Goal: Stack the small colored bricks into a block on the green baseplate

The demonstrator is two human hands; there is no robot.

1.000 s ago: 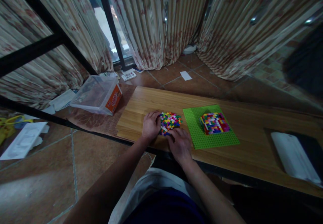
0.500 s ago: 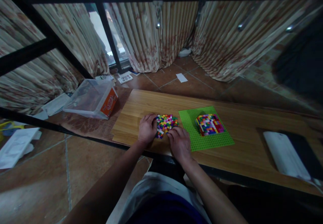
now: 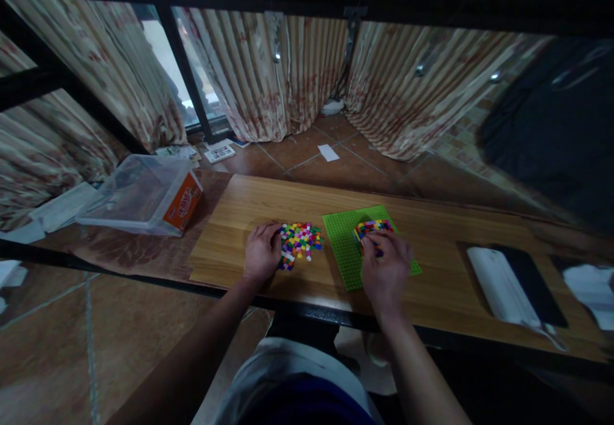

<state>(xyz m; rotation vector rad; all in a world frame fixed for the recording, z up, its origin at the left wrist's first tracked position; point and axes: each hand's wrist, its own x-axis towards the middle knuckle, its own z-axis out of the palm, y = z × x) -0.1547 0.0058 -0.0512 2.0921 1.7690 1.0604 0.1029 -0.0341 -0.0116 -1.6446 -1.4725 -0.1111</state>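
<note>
A loose pile of small, many-coloured toy bricks lies on the wooden board. My left hand rests at the pile's left edge, fingers loosely bent and apart, with no brick visible in it. To the right is a green studded baseplate, which carries a block of multicoloured bricks fitted together. Over that block is my right hand, thumb and fingertips pinched together at its near side. The hand hides much of the block, and whatever sits between its fingertips is too small to make out.
A clear plastic bin with an orange label stands at the table's left end. On the right lie a white pouch-like object with a strap, a dark flat item and some crumpled white material. Curtains hang behind.
My right hand has moved right, from the brick pile to the built block on the baseplate. My left hand has stayed beside the pile. The camera view has swung to the right.
</note>
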